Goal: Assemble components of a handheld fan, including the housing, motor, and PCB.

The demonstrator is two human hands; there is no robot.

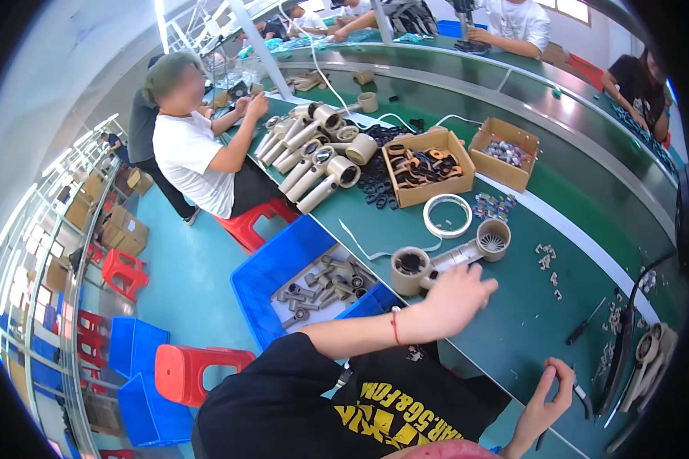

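A beige round-barrelled housing (pixel 411 270) stands near the left edge of the green workbench (pixel 505 333), its open end up and dark inside; just right of it and farther off is a finned housing (pixel 492 240). The left hand (pixel 459 301) is beside the nearer one, palm down, fingers loosely spread and slightly bent; whether anything is held beneath it, I cannot tell. The right hand (pixel 550 398), nearer and to the right, is half curled with thumb and fingers apart, nothing visible in it. To handle these well, I would steady the barrel by its outer wall, keep fingertips out of the opening, and set it farther in from the edge. The loose metal bits (pixel 547 258) to the right seem easy to scatter, so a sleeve should pass above them. Farther off lie a white tape roll (pixel 432 218) and a cardboard box (pixel 436 188) of black and orange parts; left of the bench, a blue bin (pixel 254 287) holds grey-beige pieces.
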